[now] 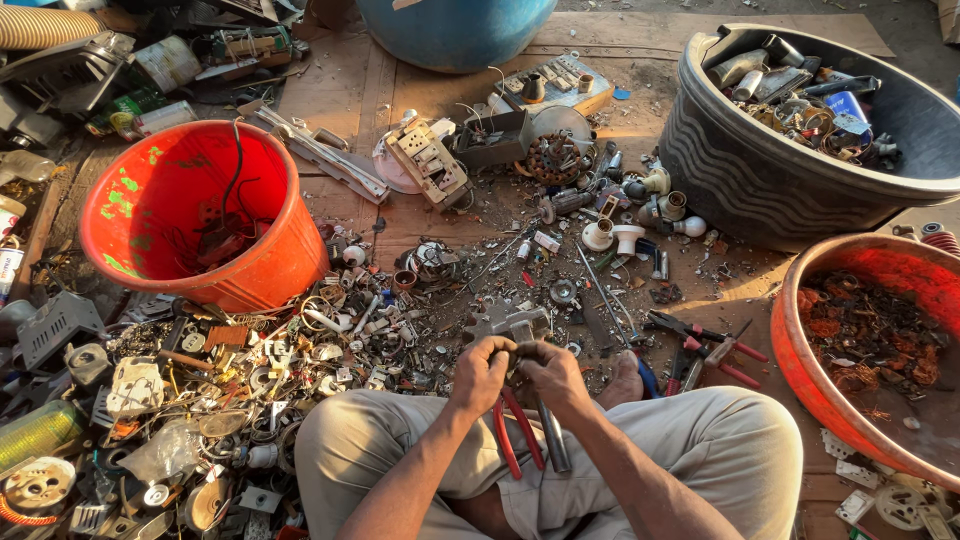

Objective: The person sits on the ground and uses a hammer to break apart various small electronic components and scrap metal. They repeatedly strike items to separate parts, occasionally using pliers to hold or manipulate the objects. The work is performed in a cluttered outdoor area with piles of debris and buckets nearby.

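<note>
I sit cross-legged on the ground among scrap. My left hand and my right hand meet in front of my knees, both closed around a small dark metal part that is mostly hidden by the fingers. Red-handled pliers hang down from my left hand between my legs. A grey metal tool hangs beside them under my right hand. Just beyond my fingers lies a flat grey metal piece.
An orange bucket with wires stands at the left. A black tub of metal scrap is at the right back, an orange basin of copper wire at the right. Red-handled cutters and several loose parts litter the cardboard.
</note>
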